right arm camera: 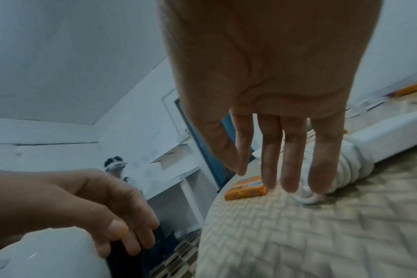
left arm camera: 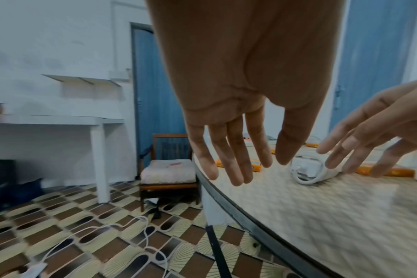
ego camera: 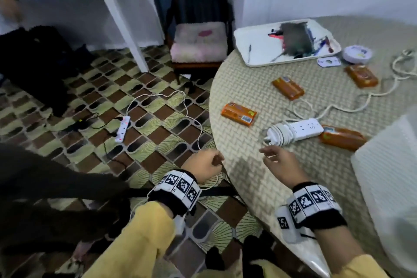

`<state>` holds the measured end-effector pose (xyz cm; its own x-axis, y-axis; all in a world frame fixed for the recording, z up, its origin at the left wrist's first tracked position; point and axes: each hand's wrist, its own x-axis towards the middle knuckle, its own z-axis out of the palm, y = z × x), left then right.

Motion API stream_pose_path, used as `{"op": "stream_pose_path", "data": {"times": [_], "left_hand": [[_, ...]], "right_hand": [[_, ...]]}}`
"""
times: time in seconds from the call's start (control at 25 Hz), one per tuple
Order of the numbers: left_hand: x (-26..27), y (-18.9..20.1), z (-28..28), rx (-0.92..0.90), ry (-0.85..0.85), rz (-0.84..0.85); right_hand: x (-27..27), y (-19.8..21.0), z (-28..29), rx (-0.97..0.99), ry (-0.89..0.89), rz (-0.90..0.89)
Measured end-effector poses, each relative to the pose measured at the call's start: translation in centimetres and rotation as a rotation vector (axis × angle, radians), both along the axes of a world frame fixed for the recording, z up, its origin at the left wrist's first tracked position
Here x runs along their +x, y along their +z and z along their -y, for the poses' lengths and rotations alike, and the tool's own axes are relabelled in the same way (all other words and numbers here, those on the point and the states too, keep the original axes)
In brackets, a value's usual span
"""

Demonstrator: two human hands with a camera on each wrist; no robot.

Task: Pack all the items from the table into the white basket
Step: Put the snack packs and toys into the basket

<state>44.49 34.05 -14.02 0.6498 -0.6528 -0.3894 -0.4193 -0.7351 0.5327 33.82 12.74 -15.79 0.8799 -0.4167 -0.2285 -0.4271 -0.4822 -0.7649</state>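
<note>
Now we hold both hands above the near edge of the round table (ego camera: 259, 187), and neither has hold of anything. Our left hand (ego camera: 204, 165) hangs just off the table's left rim, over the patterned floor (ego camera: 101, 97), its fingers (left arm camera: 235, 165) straight and spread loosely in the left wrist view. Our right hand (ego camera: 279, 163) is over the tablecloth, fingers (right arm camera: 291, 169) extended and relaxed, their tips near the coiled cord of the white power strip (ego camera: 300, 130) but apart from it.

Four orange packets lie on the table: one (ego camera: 239, 114) left of the strip, one (ego camera: 287, 88) farther off, one (ego camera: 361, 75) at the far right, and one (ego camera: 343, 137) touching the strip's right end. A loose white cable (ego camera: 361, 106) snakes across the far right of the table. The white basket (ego camera: 392, 187) stands at the near right edge, blurred; we cannot see into it.

Farther off sit a white tray (ego camera: 259, 47) with pens and a grey thing, a round white tub (ego camera: 356, 53) and a small card (ego camera: 328, 62). On the floor lies another power strip (ego camera: 123, 128), and a cushioned chair (ego camera: 198, 43) stands beyond.
</note>
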Motion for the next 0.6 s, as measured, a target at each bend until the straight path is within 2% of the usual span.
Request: {"op": "stream_pose_path", "data": {"times": [0.36, 0.6], "left_hand": [[6.6, -0.7, 8.4, -0.053, -0.308, -0.027], [10.8, -1.5, 12.1, -0.091, -0.313, 0.091]], "right_hand": [[-0.7, 0.1, 4.8, -0.004, -0.337, -0.018], [-1.1, 0.8, 7.8, -0.037, -0.414, -0.012]]}}
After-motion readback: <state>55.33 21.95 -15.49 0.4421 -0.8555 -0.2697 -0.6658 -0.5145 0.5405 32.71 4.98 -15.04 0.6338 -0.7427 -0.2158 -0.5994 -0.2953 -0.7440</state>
